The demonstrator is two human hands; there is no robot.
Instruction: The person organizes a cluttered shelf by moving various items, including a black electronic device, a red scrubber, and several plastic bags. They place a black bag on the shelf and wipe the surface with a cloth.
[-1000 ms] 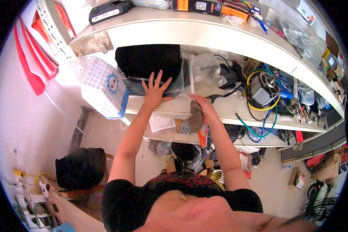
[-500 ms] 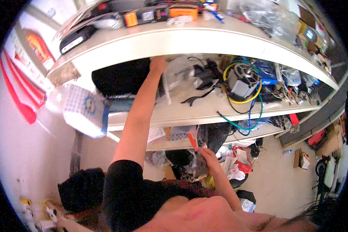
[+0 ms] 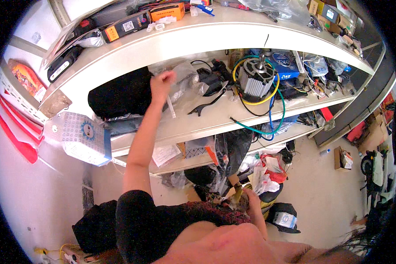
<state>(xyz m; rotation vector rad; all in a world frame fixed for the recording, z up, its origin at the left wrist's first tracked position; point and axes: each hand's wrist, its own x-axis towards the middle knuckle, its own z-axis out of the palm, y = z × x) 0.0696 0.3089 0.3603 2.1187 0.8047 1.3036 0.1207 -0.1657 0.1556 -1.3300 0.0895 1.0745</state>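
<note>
My left hand [image 3: 163, 83] is raised in front of the middle shelf with its fingers curled closed. What they hold, if anything, is hidden. Beside it lie a black soft bundle [image 3: 121, 93] and a crumpled clear plastic bag [image 3: 182, 81]. Just below the hand hangs a thin white strip [image 3: 170, 107]. Low by my body, my right hand [image 3: 253, 201] is close to a yellowish-brown item [image 3: 238, 192]; its fingers are too unclear to read. A black forked part [image 3: 202, 108] rests near the shelf's front edge.
An electric motor [image 3: 256, 83] with yellow, green and blue cables sits on the middle shelf, near a blue box [image 3: 284, 66]. At left, a patterned white box [image 3: 86, 136] juts out. Bags and a red package [image 3: 275, 167] crowd below. An orange box [image 3: 168, 12] stands on the upper shelf.
My left hand has drawn back out of the middle shelf, away from beside the black bundle. My right hand has dropped lower, away from the orange strip. The view has shifted.
</note>
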